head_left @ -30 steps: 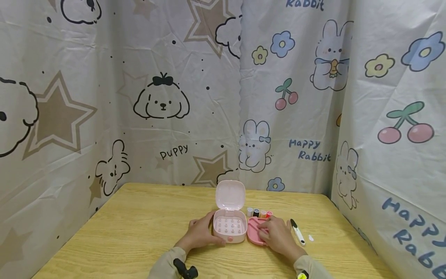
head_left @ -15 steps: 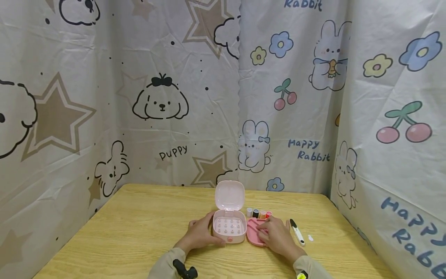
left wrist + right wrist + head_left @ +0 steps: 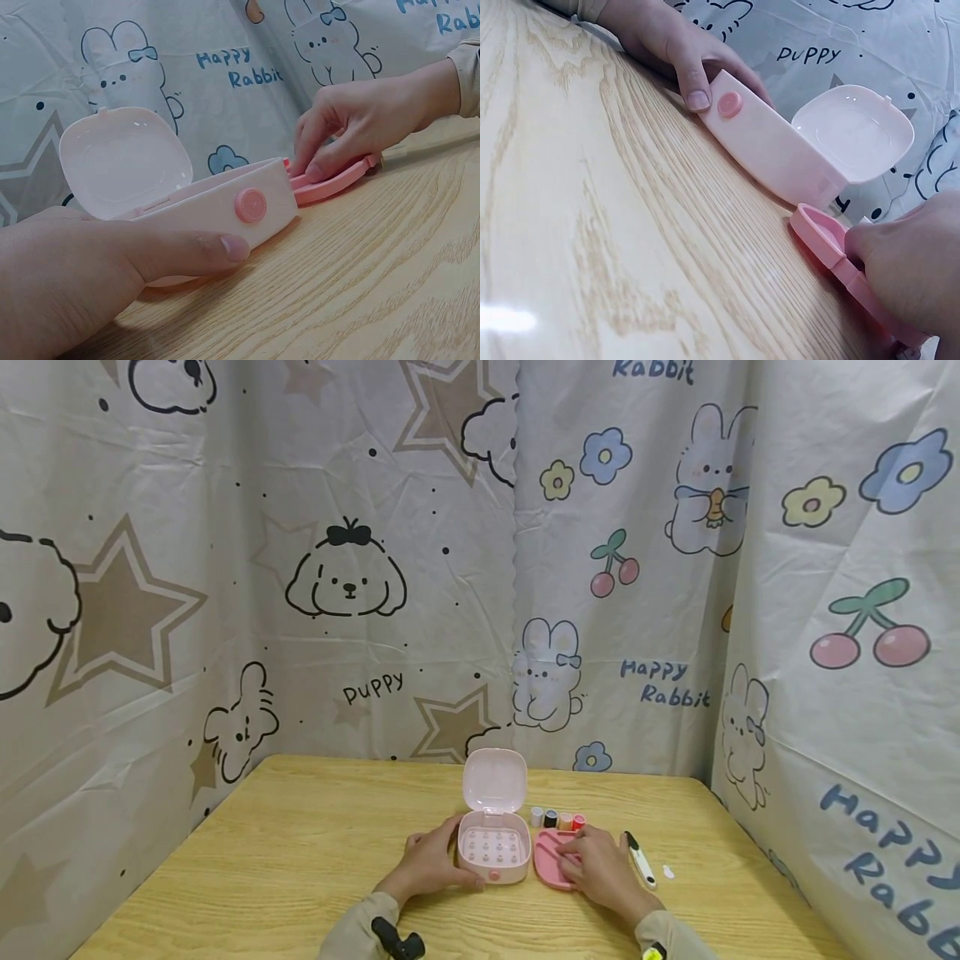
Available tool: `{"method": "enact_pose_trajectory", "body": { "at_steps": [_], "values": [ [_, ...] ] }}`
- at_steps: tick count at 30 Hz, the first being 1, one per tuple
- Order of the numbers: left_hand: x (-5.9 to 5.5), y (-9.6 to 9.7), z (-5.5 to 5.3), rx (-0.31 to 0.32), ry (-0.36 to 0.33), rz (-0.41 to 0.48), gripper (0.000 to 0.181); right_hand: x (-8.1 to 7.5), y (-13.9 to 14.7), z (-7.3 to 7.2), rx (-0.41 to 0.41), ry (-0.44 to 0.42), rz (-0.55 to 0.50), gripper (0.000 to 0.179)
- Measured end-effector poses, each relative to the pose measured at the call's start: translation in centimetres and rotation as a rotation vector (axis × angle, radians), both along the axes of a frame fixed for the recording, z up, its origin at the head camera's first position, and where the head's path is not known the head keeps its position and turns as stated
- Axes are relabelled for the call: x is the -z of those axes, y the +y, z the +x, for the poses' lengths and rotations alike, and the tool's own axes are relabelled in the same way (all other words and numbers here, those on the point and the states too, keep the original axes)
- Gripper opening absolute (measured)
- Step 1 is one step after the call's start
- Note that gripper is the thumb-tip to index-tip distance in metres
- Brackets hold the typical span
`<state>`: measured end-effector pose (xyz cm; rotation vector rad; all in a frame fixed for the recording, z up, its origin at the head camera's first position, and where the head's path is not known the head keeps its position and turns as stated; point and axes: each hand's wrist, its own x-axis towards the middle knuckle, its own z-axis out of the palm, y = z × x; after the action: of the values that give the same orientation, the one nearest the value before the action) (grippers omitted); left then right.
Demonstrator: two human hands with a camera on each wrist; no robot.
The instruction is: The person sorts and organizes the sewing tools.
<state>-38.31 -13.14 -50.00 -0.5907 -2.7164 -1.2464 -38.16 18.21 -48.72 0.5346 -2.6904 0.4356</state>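
Observation:
A pale pink box [image 3: 496, 874] stands with its lid [image 3: 495, 781] raised at the back. Rows of small pegs [image 3: 492, 846] line its inside. My left hand [image 3: 431, 864] grips the box's left side, thumb along the front beside the round pink button [image 3: 250, 205]. Just right of the box lies a darker pink tray [image 3: 549, 866] with raised dividers. My right hand [image 3: 606, 870] reaches over it, curled fingers and thumb pinching an inner part of the tray, seen from the side in the left wrist view. What lies under those fingers is hidden.
Several small thread spools, among them a black one [image 3: 551, 819] and a red one [image 3: 578, 822], stand behind the tray. A slim white tool with a black end [image 3: 641, 862] and a small white flat piece [image 3: 668, 872] lie to the right. Printed curtains surround the wooden table [image 3: 315, 843].
The tray has shifted very slightly right, away from the box, together with my right hand. My left hand and the box look unmoved.

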Motion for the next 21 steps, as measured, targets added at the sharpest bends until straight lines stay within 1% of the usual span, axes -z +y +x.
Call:
{"method": "enact_pose_trajectory", "body": {
  "at_steps": [6,17,21],
  "values": [
    [-0.13,0.06,0.22,0.009,0.005,0.003,0.114,0.03,-0.39,0.06,-0.02,0.046,0.002,0.014],
    [0.2,0.0,0.04,0.002,-0.008,-0.003,0.116,0.04,-0.61,0.09,-0.011,0.012,0.01,0.014],
    [0.21,0.0,0.06,0.0,0.007,-0.01,0.116,0.02,-0.7,-0.01,-0.006,-0.006,0.012,0.014]
  ]
}}
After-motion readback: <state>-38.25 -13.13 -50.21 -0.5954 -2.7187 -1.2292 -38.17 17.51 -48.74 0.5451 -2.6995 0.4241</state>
